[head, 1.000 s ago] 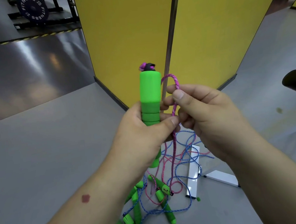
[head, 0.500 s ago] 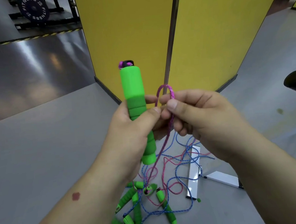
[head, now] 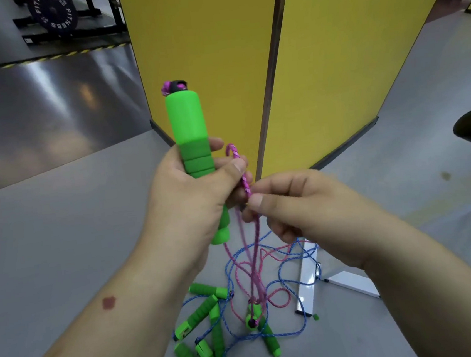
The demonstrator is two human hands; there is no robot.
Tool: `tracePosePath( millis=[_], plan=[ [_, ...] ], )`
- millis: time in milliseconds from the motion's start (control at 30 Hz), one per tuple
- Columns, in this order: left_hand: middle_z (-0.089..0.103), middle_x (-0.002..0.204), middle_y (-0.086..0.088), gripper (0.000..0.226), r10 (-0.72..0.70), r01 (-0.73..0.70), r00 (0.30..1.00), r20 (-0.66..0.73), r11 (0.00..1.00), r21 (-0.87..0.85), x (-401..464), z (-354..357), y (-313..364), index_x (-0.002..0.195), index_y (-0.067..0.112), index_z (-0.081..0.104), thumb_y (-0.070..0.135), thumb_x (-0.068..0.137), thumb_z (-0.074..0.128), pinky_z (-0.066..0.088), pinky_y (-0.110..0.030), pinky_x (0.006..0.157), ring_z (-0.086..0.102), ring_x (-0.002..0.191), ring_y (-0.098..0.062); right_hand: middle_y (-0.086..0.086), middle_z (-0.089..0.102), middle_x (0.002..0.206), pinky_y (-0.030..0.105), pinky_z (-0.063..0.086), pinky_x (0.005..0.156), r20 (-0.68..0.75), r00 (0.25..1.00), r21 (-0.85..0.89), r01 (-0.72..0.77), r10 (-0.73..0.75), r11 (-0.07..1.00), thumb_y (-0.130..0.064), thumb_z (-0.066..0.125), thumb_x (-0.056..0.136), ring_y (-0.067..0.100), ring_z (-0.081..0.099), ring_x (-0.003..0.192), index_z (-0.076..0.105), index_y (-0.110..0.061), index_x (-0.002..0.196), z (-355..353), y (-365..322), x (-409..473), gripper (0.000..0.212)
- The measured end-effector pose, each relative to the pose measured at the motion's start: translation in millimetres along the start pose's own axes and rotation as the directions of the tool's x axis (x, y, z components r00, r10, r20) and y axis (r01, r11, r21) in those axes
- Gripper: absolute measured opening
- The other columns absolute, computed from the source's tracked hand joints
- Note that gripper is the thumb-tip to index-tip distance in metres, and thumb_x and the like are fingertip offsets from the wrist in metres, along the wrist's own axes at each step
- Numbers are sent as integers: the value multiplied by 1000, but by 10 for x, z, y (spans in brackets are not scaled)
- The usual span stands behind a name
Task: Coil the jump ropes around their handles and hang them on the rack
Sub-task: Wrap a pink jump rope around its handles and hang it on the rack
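While still bunched on the floor nearest the feet, blue ropes and spare green handles (head: 204,312) untouched; pink rope tail (head: 256,278) running up out of the heap. Above that, right hand (head: 298,209) now dropped below the left thumb, thumb and forefinger pinching the pink rope (head: 243,177) just under its bend. Half a second back sat level with the left hand, loop held higher. Left hand (head: 189,194) curled tight round lower ribbed part of the green handle (head: 186,125), thumb pressing the rope's bend against the foam. Handle upright, tilted slightly left, pink knot at the black cap on top. Reads as first wrap being anchored: loop pinned, slack pulled down taut. No turns visible on the handle yet, so coiling barely begun. Next likely needs the right hand to circle the handle while the thumb keeps the pin. Farther out, white frame leg (head: 306,281) right of the heap, then yellow panels (head: 206,50). Rack not identifiable; hanging step far off.
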State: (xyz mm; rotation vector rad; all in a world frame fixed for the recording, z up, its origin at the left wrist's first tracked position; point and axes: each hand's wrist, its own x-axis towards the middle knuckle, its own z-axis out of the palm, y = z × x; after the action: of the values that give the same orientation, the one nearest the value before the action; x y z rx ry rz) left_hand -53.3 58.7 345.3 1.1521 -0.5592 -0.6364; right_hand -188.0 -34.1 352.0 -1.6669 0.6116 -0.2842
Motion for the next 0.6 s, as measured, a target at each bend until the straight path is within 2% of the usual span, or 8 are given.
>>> tracePosePath(
  millis=[100, 200, 300, 400, 467, 533, 600],
  plan=[
    [71, 81, -11, 24, -6, 6, 1000, 1, 998, -61, 13, -20, 17, 104, 12, 60, -4, 90, 71, 60, -30, 63, 71, 66, -20, 6, 76, 83, 23, 45, 54, -45, 998, 12, 48, -48, 999, -10, 65, 95, 9, 53, 59, 76, -13, 93, -21, -28, 5, 12],
    [73, 84, -9, 24, -38, 45, 996, 83, 996, -76, -35, 6, -31, 113, 8, 60, -2, 93, 69, 63, -45, 81, 73, 76, -24, 5, 73, 80, 22, 46, 54, -153, 977, 167, 177, -151, 970, -6, 63, 94, 11, 55, 60, 76, -12, 95, -18, -80, 22, 15],
    [77, 89, -12, 37, -68, 65, 983, 172, 998, 19, -134, 76, -74, 116, 14, 63, 6, 80, 72, 59, -57, 90, 76, 88, -32, 5, 74, 80, 22, 45, 52, -295, 936, 256, 274, -195, 927, -7, 64, 92, 11, 54, 59, 77, -16, 90, -47, -118, 25, 15],
    [78, 87, -10, 43, -55, 20, 973, 224, 987, 159, -203, 142, -97, 114, 21, 64, 15, 73, 75, 57, -63, 88, 74, 90, -39, 4, 76, 83, 22, 42, 52, -384, 905, 254, 293, -182, 922, -12, 67, 90, 12, 49, 60, 77, -17, 93, -100, -117, 36, 11],
    [76, 78, -4, 44, -52, 9, 972, 230, 983, 184, -212, 155, -103, 113, 25, 63, 17, 72, 75, 57, -64, 85, 73, 81, -34, 5, 76, 86, 22, 41, 52, -401, 901, 270, 290, -166, 918, -17, 70, 87, 13, 46, 60, 77, -18, 95, -114, -97, 44, 11],
    [74, 73, -2, 42, -32, -7, 974, 225, 985, 173, -207, 161, -88, 109, 29, 62, 15, 73, 76, 61, -58, 81, 72, 75, -27, 5, 76, 89, 22, 40, 51, -392, 908, 278, 271, -148, 922, -22, 71, 85, 13, 47, 60, 76, -17, 99, -112, -54, 56, 16],
    [73, 73, -2, 44, -16, -4, 983, 185, 995, 105, -184, 155, -61, 109, 29, 62, 5, 78, 80, 62, -46, 72, 72, 71, -23, 7, 73, 92, 24, 40, 52, -338, 936, 293, 207, -102, 933, -26, 72, 87, 14, 49, 63, 76, -14, 102, -93, -18, 69, 19]
  ],
)
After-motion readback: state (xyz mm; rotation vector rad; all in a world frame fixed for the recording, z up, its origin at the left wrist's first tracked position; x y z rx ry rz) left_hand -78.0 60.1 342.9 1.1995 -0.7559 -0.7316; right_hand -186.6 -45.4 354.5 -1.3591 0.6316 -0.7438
